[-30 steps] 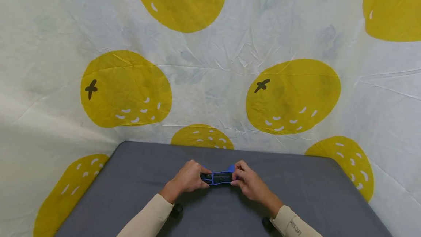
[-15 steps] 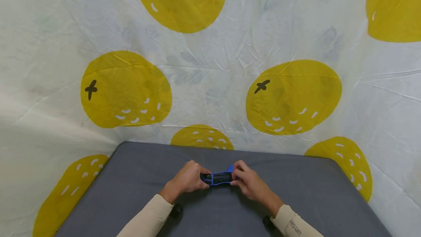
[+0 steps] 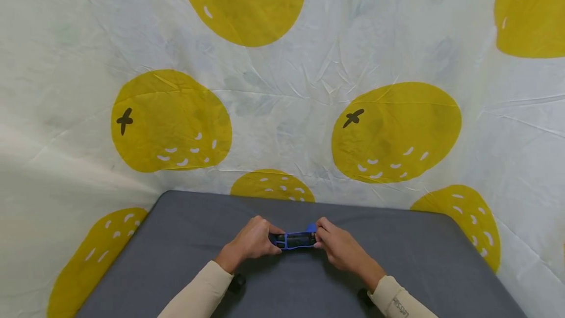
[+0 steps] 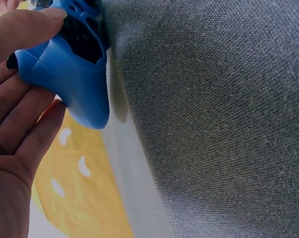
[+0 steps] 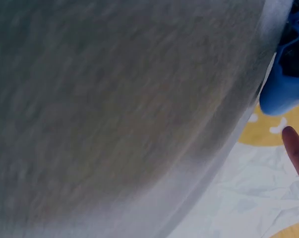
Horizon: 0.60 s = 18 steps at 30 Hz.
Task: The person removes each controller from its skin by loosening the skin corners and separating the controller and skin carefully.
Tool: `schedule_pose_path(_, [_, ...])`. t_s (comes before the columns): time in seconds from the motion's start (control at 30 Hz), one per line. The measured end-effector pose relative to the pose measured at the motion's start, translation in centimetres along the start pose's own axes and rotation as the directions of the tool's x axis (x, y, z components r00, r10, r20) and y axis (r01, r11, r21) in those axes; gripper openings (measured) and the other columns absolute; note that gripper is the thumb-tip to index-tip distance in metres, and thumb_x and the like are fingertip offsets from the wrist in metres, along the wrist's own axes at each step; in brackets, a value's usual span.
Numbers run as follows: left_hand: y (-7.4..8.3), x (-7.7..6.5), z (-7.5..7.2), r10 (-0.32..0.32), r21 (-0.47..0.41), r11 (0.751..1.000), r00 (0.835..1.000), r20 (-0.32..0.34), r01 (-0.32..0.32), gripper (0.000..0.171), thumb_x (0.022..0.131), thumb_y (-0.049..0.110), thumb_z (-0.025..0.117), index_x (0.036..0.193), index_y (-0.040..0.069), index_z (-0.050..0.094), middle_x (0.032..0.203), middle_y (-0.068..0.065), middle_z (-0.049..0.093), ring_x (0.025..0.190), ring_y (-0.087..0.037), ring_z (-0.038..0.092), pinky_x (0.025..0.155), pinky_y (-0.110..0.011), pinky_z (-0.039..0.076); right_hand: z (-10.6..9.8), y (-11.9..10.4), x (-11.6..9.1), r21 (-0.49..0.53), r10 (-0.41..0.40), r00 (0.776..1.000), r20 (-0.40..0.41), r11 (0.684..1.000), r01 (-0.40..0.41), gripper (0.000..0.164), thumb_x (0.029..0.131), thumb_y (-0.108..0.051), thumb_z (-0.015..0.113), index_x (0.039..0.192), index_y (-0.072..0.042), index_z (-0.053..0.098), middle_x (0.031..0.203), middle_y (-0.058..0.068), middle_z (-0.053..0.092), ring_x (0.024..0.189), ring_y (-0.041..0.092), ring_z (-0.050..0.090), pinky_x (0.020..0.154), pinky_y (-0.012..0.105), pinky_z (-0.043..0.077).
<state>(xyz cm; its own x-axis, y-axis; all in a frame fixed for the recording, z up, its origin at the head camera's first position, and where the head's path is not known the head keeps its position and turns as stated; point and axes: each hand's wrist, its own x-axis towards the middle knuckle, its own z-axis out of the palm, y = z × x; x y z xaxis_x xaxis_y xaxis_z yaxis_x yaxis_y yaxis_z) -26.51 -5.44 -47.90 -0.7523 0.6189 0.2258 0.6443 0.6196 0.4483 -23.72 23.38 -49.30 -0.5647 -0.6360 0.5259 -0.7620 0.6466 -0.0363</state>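
Observation:
A black game controller [image 3: 299,240] in a blue silicone cover [image 4: 72,74] is held just above the grey cloth surface, edge toward the head camera. My left hand [image 3: 253,240] grips its left end, thumb on the near edge and fingers behind; the left wrist view shows the thumb over the cover by a dark cutout. At the other end, my right hand [image 3: 337,245] pinches the cover with curled fingers. A blue part of the cover [image 3: 311,227] shows behind the right fingertips. In the right wrist view one fingertip [image 5: 294,148] stands apart from a blue grip.
A grey cloth-covered table [image 3: 282,288] lies below the hands. Behind it hangs a white curtain [image 3: 282,126] with yellow fruit prints. Small black devices sit under the left wrist [image 3: 237,283] and right wrist [image 3: 365,298].
My right hand has shifted slightly right and its fingers are drawn in more tightly at the controller's right end. The left hand keeps its grip. The head view has shifted slightly.

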Motion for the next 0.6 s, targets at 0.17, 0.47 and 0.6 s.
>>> schedule_pose_path(0.17, [0.1,0.0,-0.1,-0.01,-0.003,1.0,1.0,0.007,0.01,0.037,0.079,0.027,0.091,0.114,0.018,0.083,0.046,0.011,0.052,0.04,0.0,0.02,0.048,-0.018,0.025,-0.2,0.3,-0.3,-0.002,-0.019,1.0,0.003,1.0,0.019,0.023,0.091,-0.009,0.079,0.084,-0.016,0.058,0.101,-0.001,0.055,0.073,0.003,0.045,0.064,0.017,0.042])
schedule_pose_path(0.47, [-0.1,0.1,-0.1,-0.033,-0.031,0.999,0.999,0.028,0.034,0.037,0.078,0.027,0.092,0.113,0.018,0.083,0.075,-0.001,0.079,0.049,0.002,0.044,0.057,-0.018,0.042,0.0,1.2,-1.5,0.127,0.033,0.995,0.097,0.991,-0.045,0.022,0.095,-0.002,0.073,0.088,-0.015,0.056,0.104,-0.001,0.051,0.077,0.001,0.04,0.065,0.019,0.039])
schedule_pose_path(0.6, [-0.1,0.0,0.0,-0.013,-0.016,1.0,1.0,0.024,0.013,0.037,0.077,0.027,0.092,0.111,0.018,0.084,0.098,-0.003,0.083,0.06,-0.001,0.06,0.068,-0.021,0.052,-0.1,1.1,-1.8,0.295,0.116,0.99,0.076,0.946,-0.134,0.017,0.096,0.0,0.069,0.091,-0.013,0.06,0.106,-0.001,0.054,0.084,0.004,0.049,0.072,0.022,0.048])
